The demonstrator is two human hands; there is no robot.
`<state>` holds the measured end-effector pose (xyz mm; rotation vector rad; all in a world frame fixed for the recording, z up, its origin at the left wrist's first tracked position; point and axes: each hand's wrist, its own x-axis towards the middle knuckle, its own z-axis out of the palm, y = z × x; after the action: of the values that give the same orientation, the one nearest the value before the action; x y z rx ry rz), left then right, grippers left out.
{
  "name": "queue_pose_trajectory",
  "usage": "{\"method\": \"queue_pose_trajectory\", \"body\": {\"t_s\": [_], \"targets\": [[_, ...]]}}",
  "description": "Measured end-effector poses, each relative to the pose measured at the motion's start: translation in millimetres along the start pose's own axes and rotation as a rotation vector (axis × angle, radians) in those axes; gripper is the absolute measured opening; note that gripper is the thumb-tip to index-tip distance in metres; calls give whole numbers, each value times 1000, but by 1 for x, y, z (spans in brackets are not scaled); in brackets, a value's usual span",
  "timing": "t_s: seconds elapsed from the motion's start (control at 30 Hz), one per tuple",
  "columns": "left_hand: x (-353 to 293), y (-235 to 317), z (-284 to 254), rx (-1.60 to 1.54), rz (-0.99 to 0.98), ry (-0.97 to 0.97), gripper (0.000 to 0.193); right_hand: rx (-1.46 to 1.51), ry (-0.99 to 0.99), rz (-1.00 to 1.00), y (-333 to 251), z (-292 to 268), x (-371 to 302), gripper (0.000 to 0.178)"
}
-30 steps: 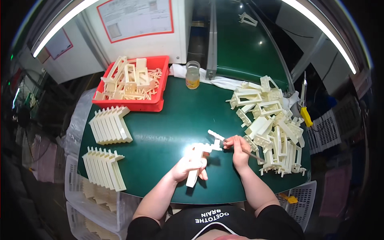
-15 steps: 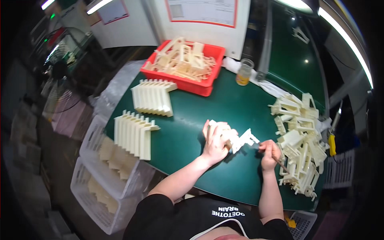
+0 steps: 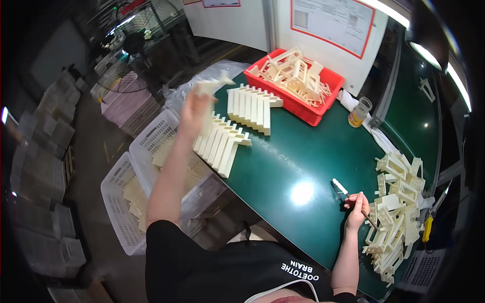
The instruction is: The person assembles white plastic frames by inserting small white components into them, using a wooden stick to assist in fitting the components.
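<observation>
My left hand [image 3: 193,112], blurred by motion, is raised at the table's left edge with its fingers around a cream plastic part [image 3: 216,85]. Just below and right of it, a front row of cream plastic parts [image 3: 220,146] stands side by side, and a second row of similar parts [image 3: 251,110] sits behind. Over the table's right side, my right hand [image 3: 357,206] pinches a thin brown-handled tool with a white end [image 3: 340,186], pointing up and left. Beside that hand lies a loose pile of cream plastic parts [image 3: 395,207].
A red bin [image 3: 312,117] of cream pieces stands at the back of the green table [image 3: 283,166]. Near it is a glass jar [image 3: 359,112]. White crates [image 3: 117,202] holding parts stand left of the table. A yellow-handled tool [image 3: 428,230] is at the far right.
My left hand has swung from the table's middle to its left edge, carrying the cream part away from the tool. My right hand still holds the tool. The view has turned left.
</observation>
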<state>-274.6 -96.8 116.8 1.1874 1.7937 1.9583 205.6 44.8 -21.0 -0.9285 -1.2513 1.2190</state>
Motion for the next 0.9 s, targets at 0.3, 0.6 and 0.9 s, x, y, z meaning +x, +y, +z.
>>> {"method": "queue_pose_trajectory", "body": {"t_s": [0.3,0.6,0.9], "targets": [[26,-153,-148,635,-380,263,69,-34,-39,-16,5,5,1,31],[-11,-149,-109,473,-345,-80,53,-86,-31,-20,6,7,-2,34],[-48,-63,-79,365,73,190,36,-921,3,-428,-50,-67,-4,28]]}}
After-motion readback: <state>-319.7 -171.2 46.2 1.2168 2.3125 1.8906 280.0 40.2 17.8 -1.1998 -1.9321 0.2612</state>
